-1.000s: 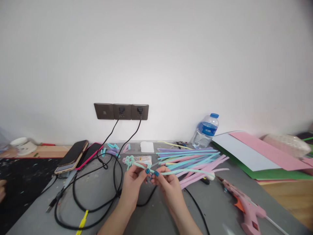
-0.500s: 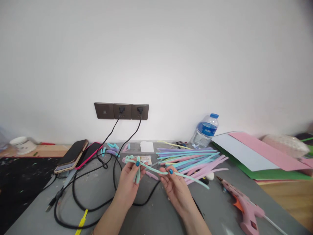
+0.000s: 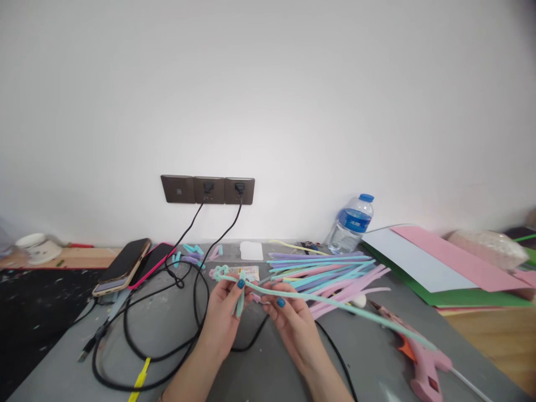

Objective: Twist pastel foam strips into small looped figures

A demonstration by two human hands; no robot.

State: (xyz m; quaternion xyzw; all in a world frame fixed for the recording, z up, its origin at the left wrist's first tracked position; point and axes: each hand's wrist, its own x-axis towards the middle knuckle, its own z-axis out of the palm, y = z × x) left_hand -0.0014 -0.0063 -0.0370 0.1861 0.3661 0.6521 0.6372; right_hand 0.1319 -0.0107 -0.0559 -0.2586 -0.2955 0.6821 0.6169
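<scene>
My left hand (image 3: 225,312) pinches a mint-green pipe cleaner (image 3: 335,306) near its bent left end, where a short folded loop hangs down by the thumb. My right hand (image 3: 290,319) is closed on the same pipe cleaner a little to the right. Its long free end runs out to the right, over the pink glue gun (image 3: 419,357). Just behind my hands lies a pile of pastel pipe cleaners (image 3: 330,273) on the grey table (image 3: 176,318).
Black cables (image 3: 146,335) loop across the table's left part and run up to wall sockets (image 3: 208,190). Two phones (image 3: 129,265) lie at the left. A water bottle (image 3: 352,223) stands at the back. Coloured paper sheets (image 3: 439,262) are stacked on the right. Short pipe-cleaner pieces (image 3: 190,254) lie near the wall.
The pipe cleaner has slid through my right hand, so its free end now reaches much farther right, over the glue gun. My right hand moved slightly left, nearer the left hand.
</scene>
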